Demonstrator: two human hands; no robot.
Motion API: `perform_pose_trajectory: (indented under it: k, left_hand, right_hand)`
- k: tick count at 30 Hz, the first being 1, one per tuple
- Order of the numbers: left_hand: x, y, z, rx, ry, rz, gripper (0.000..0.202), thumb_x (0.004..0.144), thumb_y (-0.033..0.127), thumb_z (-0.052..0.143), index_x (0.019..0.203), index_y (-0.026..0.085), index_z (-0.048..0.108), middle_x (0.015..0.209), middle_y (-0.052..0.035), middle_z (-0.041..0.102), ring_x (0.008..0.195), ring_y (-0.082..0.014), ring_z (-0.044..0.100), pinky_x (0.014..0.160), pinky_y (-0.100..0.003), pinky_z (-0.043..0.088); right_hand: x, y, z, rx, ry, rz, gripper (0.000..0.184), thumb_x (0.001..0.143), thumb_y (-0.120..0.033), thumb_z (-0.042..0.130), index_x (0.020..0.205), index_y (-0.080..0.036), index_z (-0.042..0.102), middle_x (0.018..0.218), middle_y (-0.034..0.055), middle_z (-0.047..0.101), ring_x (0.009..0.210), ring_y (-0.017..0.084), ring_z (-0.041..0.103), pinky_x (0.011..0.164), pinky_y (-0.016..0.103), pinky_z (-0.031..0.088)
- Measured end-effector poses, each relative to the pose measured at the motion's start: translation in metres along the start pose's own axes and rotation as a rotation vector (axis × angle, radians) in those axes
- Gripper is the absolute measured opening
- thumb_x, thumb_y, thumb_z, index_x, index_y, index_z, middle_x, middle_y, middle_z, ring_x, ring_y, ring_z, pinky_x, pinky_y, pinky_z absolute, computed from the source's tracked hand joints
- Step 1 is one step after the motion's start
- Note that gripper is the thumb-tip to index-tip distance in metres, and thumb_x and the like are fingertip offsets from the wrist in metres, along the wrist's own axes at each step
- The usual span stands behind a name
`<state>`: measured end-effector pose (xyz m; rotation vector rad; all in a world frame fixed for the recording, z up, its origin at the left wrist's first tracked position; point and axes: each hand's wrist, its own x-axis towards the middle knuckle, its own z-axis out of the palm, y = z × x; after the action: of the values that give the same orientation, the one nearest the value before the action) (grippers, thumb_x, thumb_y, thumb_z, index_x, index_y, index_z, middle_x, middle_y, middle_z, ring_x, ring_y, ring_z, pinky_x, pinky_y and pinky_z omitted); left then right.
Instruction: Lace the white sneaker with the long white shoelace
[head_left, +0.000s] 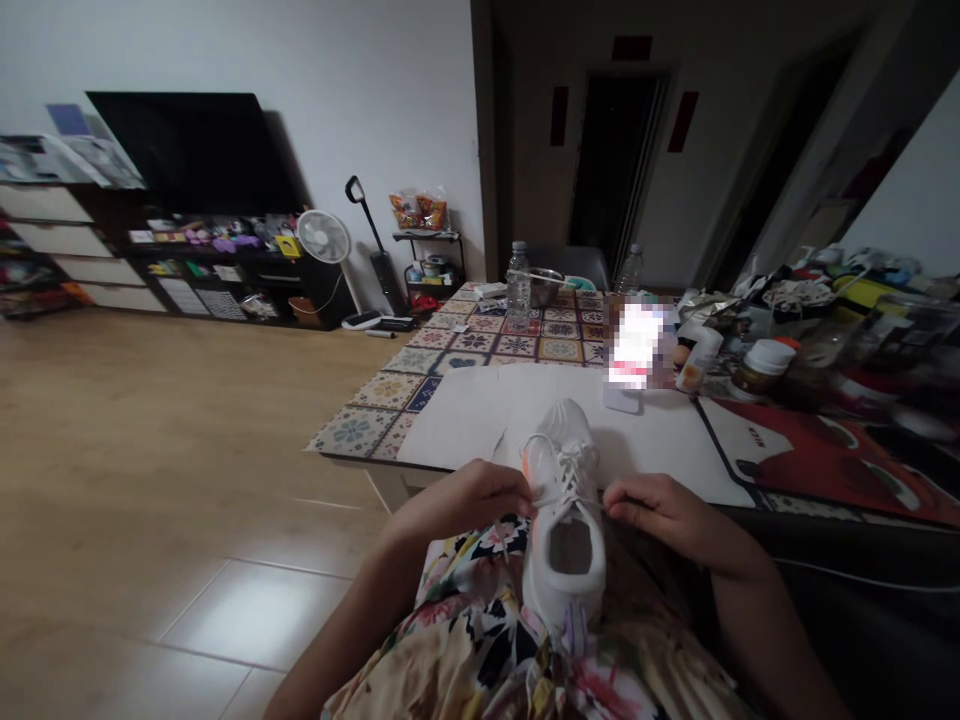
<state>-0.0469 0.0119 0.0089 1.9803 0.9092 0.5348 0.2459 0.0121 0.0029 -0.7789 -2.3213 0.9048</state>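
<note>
A white sneaker (564, 590) rests on my lap over floral fabric, its toe pointing away from me against the table edge. White laces (574, 468) criss-cross its tongue, with loops near the upper part. On the shoe's left side, my left hand (489, 488) is closed, fingers pinching a shoelace end close to an orange patch. My right hand (656, 508) pinches the other lace end on the right side. The lace is drawn out sideways between both hands above the shoe opening. A pale purple tab (576, 630) shows at the heel.
A white sheet (465, 405) covers the near part of the patterned table (360, 425). A lit phone (636, 350) stands on it, blurred out. Behind are a plastic bottle (517, 285) and a metal bowl (546, 287). Jars (761, 370) and a red mat (840, 455) occupy the right.
</note>
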Motion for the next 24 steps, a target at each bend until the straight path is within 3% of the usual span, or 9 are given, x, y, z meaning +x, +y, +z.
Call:
perform_pose_trajectory:
  k: [2, 5, 7, 10, 14, 19, 24]
  left_hand:
    - [0.0, -0.003, -0.003, -0.036, -0.005, 0.046, 0.024, 0.089, 0.034, 0.059, 0.079, 0.014, 0.068, 0.067, 0.0, 0.06, 0.06, -0.0102, 0.05, 0.057, -0.017, 0.039]
    - [0.001, -0.002, -0.005, -0.109, 0.005, 0.277, 0.028, 0.088, 0.04, 0.063, 0.076, 0.015, 0.069, 0.078, -0.0051, 0.063, 0.076, -0.0149, 0.058, 0.072, -0.023, 0.046]
    - [0.003, 0.0, -0.003, -0.182, 0.017, 0.395, 0.027, 0.086, 0.04, 0.066, 0.077, 0.015, 0.07, 0.091, -0.0094, 0.065, 0.089, -0.0182, 0.061, 0.082, -0.028, 0.047]
    - [0.009, 0.004, 0.01, -0.386, 0.073, 0.466, 0.02, 0.086, 0.035, 0.067, 0.078, 0.016, 0.07, 0.102, -0.0114, 0.067, 0.098, -0.0203, 0.063, 0.089, -0.033, 0.046]
    - [0.02, 0.003, 0.034, -0.674, 0.149, 0.441, 0.022, 0.083, 0.035, 0.071, 0.075, 0.015, 0.068, 0.079, -0.0059, 0.068, 0.08, -0.0178, 0.064, 0.08, -0.032, 0.048]
    - [0.029, -0.002, 0.046, -0.671, 0.329, 0.396, 0.032, 0.076, 0.043, 0.077, 0.067, 0.013, 0.069, 0.07, -0.0047, 0.065, 0.069, -0.0148, 0.06, 0.069, -0.026, 0.046]
    - [0.029, 0.002, 0.043, -0.489, 0.342, 0.501, 0.016, 0.081, 0.031, 0.074, 0.073, 0.017, 0.075, 0.079, -0.0055, 0.065, 0.076, -0.0144, 0.061, 0.073, -0.026, 0.047]
  right_hand:
    - [0.0, 0.002, -0.004, 0.062, -0.017, -0.054, 0.024, 0.096, -0.037, 0.054, 0.085, -0.02, 0.066, 0.078, 0.0001, 0.066, 0.074, 0.015, 0.062, 0.068, 0.025, 0.048]
    - [0.002, 0.002, -0.004, 0.227, -0.015, -0.146, 0.026, 0.093, -0.041, 0.059, 0.079, -0.02, 0.067, 0.083, 0.0027, 0.065, 0.08, 0.016, 0.063, 0.076, 0.03, 0.05]
    - [0.005, 0.001, 0.002, 0.374, 0.049, -0.183, 0.028, 0.09, -0.043, 0.062, 0.075, -0.02, 0.066, 0.091, 0.0046, 0.066, 0.087, 0.018, 0.064, 0.081, 0.033, 0.052]
    - [0.012, -0.002, 0.021, 0.625, 0.172, -0.208, 0.028, 0.089, -0.045, 0.064, 0.074, -0.021, 0.064, 0.096, 0.0047, 0.069, 0.095, 0.02, 0.065, 0.088, 0.038, 0.051]
    - [0.024, -0.007, 0.046, 0.83, 0.318, -0.202, 0.021, 0.085, -0.042, 0.07, 0.077, -0.023, 0.068, 0.075, 0.0008, 0.068, 0.075, 0.017, 0.064, 0.08, 0.035, 0.052]
    - [0.029, -0.01, 0.056, 0.84, 0.467, -0.093, 0.023, 0.079, -0.045, 0.076, 0.072, -0.023, 0.072, 0.064, -0.0012, 0.06, 0.058, 0.012, 0.054, 0.055, 0.025, 0.045]
    - [0.03, -0.016, 0.056, 0.495, 0.592, -0.07, 0.013, 0.082, -0.037, 0.073, 0.08, -0.024, 0.075, 0.076, 0.0014, 0.065, 0.071, 0.015, 0.06, 0.065, 0.027, 0.051]
